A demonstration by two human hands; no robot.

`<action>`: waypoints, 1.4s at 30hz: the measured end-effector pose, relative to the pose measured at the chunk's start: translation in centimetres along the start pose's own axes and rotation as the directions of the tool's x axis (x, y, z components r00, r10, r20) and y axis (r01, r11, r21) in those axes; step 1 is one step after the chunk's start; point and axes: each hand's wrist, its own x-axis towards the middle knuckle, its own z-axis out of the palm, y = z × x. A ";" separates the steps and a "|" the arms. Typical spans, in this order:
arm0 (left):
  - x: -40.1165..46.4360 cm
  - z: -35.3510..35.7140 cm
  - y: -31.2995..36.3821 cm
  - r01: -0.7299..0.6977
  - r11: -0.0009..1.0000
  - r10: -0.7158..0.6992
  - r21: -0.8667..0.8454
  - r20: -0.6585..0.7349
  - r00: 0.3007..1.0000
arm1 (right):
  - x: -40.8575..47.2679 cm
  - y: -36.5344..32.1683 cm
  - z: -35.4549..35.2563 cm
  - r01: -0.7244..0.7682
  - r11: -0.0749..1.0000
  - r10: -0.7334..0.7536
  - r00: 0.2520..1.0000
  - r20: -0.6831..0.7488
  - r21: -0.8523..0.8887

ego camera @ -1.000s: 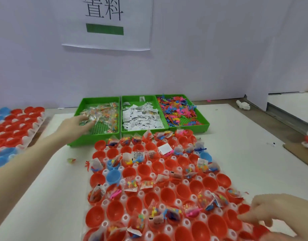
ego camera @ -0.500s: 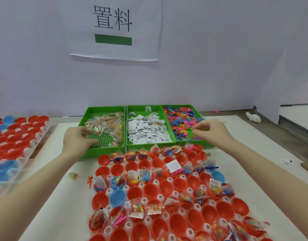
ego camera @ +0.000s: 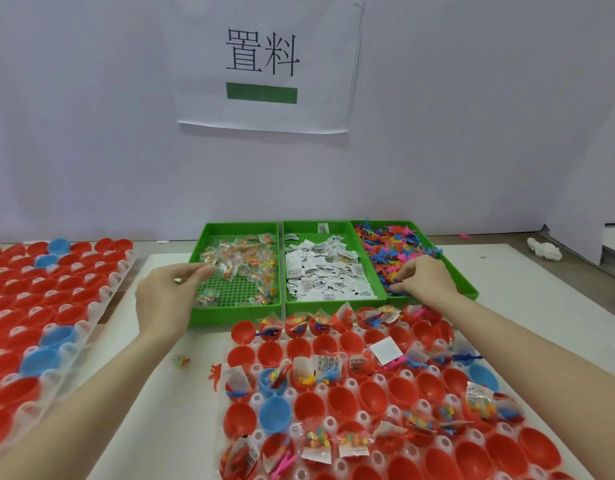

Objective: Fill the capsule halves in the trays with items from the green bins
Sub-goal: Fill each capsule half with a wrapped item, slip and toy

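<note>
A pale wall with a paper sign (ego camera: 262,64) bearing two large characters and a green bar stands behind a white surface (ego camera: 167,393). On it, nearest the viewer, lies a clear tray (ego camera: 334,407) of red and blue capsule halves — many at its far end and middle already hold packets and small toys, while a good number nearer the viewer sit bare. A second tray (ego camera: 46,317) of halves lies to the left, with no fillings visible in it. Beyond the near tray, three green bins sit side by side: the left bin (ego camera: 238,271) holds clear bags of coloured beads, the middle bin (ego camera: 328,268) white paper packets, the right bin (ego camera: 408,258) bright plastic figures.

A second ago the right hand was down at the near tray's corner; now it has crossed to the right bin. The left hand (ego camera: 167,296) stays at the left bin, its grip pinching a clear bead bag (ego camera: 214,270) at the fingertips. The right hand (ego camera: 425,278) curls down into the figures; whether its grip has closed on one cannot be told. Both hands seem to be gathering fresh items — likely bound for the bare halves.
</note>
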 end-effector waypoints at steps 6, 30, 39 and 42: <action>0.7 0.5 -0.3 -0.012 0.999 0.014 -0.030 0.064 0.998 | -0.1 -1.7 -0.5 0.103 0.962 -0.033 0.963 -0.269 0.252; -6.3 -4.3 6.3 0.242 0.791 -0.131 -0.563 0.231 0.964 | -2.0 -6.4 -0.2 0.228 0.973 -0.229 0.973 0.031 0.044; -8.5 -4.7 8.1 0.373 0.674 -0.128 -0.637 0.397 0.909 | -3.4 -8.3 -1.4 -0.084 0.574 0.098 0.995 0.034 0.814; -9.2 -4.2 8.5 0.509 0.550 -0.168 -0.662 0.510 0.844 | -4.1 -8.6 -1.8 -0.053 0.534 0.060 0.998 0.024 0.844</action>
